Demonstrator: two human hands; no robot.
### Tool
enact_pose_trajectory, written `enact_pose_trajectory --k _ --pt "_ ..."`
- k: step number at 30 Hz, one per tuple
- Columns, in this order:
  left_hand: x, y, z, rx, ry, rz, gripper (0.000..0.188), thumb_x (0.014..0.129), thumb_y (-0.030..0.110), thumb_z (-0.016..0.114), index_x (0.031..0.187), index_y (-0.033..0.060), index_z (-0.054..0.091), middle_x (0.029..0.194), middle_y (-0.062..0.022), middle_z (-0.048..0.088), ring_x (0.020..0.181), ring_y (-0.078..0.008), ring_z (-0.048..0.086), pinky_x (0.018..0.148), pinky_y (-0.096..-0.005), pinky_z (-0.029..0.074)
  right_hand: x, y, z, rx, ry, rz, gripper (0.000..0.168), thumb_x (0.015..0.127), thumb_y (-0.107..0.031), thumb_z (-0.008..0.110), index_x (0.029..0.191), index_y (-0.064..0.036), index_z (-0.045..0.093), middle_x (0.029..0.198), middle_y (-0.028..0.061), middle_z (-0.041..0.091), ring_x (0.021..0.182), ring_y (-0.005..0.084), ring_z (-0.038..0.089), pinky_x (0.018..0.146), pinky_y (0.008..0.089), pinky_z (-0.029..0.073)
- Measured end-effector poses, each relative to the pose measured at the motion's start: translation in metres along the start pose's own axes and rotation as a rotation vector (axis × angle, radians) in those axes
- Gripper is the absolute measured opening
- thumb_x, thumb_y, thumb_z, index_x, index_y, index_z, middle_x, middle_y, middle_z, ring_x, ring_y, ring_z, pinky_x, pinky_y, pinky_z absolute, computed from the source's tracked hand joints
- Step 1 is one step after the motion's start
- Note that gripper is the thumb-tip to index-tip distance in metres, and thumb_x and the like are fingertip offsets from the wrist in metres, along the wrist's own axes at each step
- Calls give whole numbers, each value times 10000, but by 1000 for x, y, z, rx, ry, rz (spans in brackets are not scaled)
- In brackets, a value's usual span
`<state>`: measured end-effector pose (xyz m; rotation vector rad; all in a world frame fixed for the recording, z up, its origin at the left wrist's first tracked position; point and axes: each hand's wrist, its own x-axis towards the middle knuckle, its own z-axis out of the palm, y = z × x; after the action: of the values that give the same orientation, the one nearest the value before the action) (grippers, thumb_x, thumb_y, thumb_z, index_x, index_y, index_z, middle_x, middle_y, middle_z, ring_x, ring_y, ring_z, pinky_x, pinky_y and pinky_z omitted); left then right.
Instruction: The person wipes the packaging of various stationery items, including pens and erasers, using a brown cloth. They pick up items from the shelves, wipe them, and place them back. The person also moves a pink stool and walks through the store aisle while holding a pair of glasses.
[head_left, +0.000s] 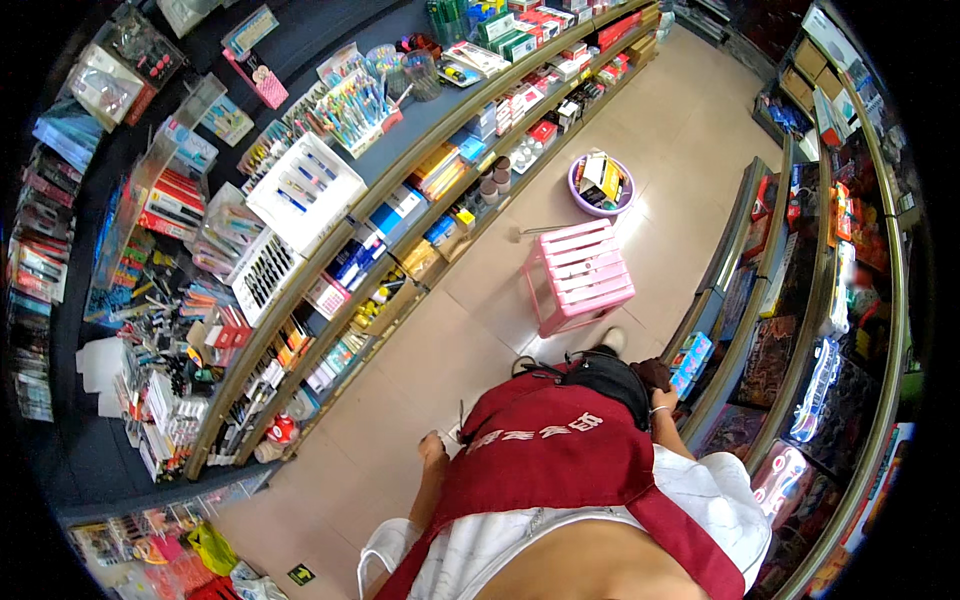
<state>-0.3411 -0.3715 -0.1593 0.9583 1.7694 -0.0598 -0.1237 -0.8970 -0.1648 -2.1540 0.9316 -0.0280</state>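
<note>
My left hand hangs at the left of my dark red apron, above the tiled floor; its fingers look curled and nothing shows in them. At the other side, my right hand is closed on a dark brown cloth, beside a blue patterned box at the edge of the right-hand shelves. A black bag lies against the front of the apron. Beyond it stands a pink slatted plastic stool, with a purple basin of boxes behind it.
Long tiered shelves run along the left, with pens, a white tray and many small boxes. Curved shelves with packaged goods stand close on the right. A tiled floor lies between them. Bagged goods are at the lower left.
</note>
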Motion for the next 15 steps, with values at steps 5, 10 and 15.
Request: enact_pose_trajectory --k 5,10,15 --pt "15 18 -10 -155 -102 49 135 812 123 603 735 46 523 641 -52 521 526 -153 482 442 -307 377 -7 -57 3 -95 60 96 539 622 -120 684 1140 -8 586 1018 178 652 947 312 618 869 357 456" --pt "15 5 4 -307 -111 -18 178 797 135 580 652 103 481 521 -19 457 388 -147 406 351 -290 289 10 -88 5 -209 47 -5 465 625 -108 649 1084 -43 611 1000 171 656 943 321 624 850 366 475" --pt "30 -29 4 -81 -241 43 146 822 195 572 738 85 524 540 -30 494 443 -165 473 419 -304 371 21 -128 28 -250 -140 -131 442 632 -62 605 1074 -63 619 976 176 658 927 300 634 846 357 480"
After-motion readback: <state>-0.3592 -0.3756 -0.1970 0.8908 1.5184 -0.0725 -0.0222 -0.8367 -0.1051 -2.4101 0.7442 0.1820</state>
